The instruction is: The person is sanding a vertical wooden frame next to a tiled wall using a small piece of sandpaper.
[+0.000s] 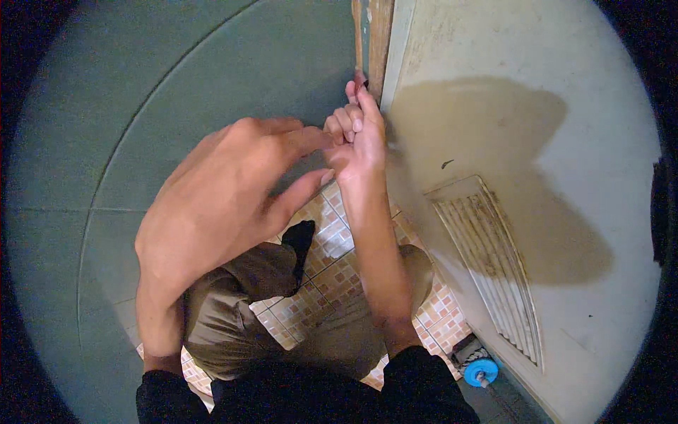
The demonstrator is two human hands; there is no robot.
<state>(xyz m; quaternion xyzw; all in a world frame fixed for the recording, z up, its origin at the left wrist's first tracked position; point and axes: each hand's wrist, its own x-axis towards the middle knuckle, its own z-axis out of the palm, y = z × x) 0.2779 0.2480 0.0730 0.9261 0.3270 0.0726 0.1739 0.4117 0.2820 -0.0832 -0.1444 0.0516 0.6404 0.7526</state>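
My right hand [357,134] is raised at the edge of a door frame, palm toward me. Its thumb and forefinger close at a small reddish-brown piece with a dark end [361,79], whose kind I cannot make out. The other fingers curl in over the palm. A narrow wooden strip [357,35] runs upward just above the piece. My left hand [226,187] reaches across from the left, back upward, thumb and forefinger spread apart. Its forefinger tip meets or overlaps the curled right fingers; whether they touch, I cannot tell. Nothing shows in the left hand.
On the right stands a pale, stained door [579,141] with a slatted vent [487,261] low down. A grey-green panelled surface [85,141] fills the left. Patterned tiles [332,275] cover the floor around my bent legs. A round blue object [481,373] lies at the door's foot.
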